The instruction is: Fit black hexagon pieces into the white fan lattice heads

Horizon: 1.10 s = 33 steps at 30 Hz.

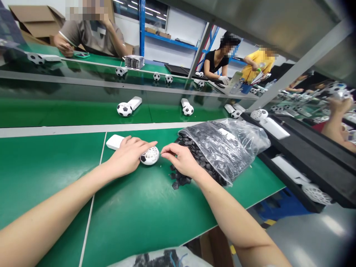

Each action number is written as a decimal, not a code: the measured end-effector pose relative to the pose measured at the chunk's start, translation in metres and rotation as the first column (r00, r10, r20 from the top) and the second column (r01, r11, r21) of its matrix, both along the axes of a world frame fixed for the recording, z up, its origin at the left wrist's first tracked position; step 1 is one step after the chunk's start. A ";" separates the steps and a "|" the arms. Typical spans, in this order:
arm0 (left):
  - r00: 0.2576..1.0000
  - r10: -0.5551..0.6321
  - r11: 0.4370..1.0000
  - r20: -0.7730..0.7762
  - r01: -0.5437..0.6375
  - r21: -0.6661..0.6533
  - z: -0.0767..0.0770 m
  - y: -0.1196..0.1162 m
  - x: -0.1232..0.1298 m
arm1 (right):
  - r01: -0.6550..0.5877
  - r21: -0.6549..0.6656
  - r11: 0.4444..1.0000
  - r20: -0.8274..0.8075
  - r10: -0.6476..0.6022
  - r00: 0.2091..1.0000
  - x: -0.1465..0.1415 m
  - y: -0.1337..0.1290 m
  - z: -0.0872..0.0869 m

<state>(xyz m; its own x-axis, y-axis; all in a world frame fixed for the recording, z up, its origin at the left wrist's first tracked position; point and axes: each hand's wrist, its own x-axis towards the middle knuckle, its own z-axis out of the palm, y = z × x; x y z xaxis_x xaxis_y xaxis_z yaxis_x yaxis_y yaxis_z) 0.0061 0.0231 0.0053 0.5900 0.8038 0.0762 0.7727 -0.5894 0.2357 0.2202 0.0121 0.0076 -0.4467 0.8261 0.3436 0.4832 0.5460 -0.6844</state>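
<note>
1. left hand (126, 155): fingers open, lying across the top of a perforated white football-pattern ball (150, 155) (not clenched), white plastic piece (114, 142) by the palm.
2. right hand (180, 160): fingers relaxed, tips just beside the ball, above black chips (180, 174) spilling from a clear plastic bag (233, 148).

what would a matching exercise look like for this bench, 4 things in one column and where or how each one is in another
Things
1. white lattice ball
2. clear plastic bag
3. white oblong piece
4. right hand

Places and states
A. above the spilled black pieces
B. under the fingers of the left hand
C. open, with black pieces spilling out
D. lying on the green bench top, just beyond the left hand

Pairs: 1-B, 2-C, 3-D, 4-A
</note>
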 end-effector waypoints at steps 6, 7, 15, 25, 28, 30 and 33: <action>0.999 0.003 0.998 0.050 0.000 -0.057 0.000 0.000 -0.001 | -0.081 -0.137 0.987 0.019 0.084 0.996 0.000 -0.004 -0.006; 0.998 0.015 0.998 0.060 -0.011 -0.062 0.000 0.000 -0.001 | -0.088 -0.191 0.978 -0.016 0.086 0.996 0.000 -0.005 -0.007; 0.996 0.042 0.996 0.073 -0.035 -0.083 0.001 -0.001 0.002 | 0.037 0.008 0.999 0.016 -0.037 0.999 0.000 -0.004 -0.001; 0.993 0.080 0.993 0.091 -0.071 -0.095 0.003 -0.003 0.006 | -0.052 -0.419 0.907 -0.212 -0.042 0.976 -0.007 -0.008 -0.007; 0.989 0.106 0.992 0.105 -0.097 -0.081 0.003 -0.004 0.008 | -0.028 -0.297 0.954 -0.194 -0.031 0.981 -0.011 -0.007 -0.013; 0.986 0.124 0.991 0.116 -0.116 -0.073 0.002 -0.004 0.010 | -0.034 -0.298 0.954 -0.224 -0.035 0.974 -0.014 -0.005 -0.017; 0.982 0.137 0.990 0.128 -0.130 -0.055 0.002 -0.005 0.011 | -0.047 -0.356 0.933 -0.259 -0.050 0.964 -0.016 -0.002 -0.022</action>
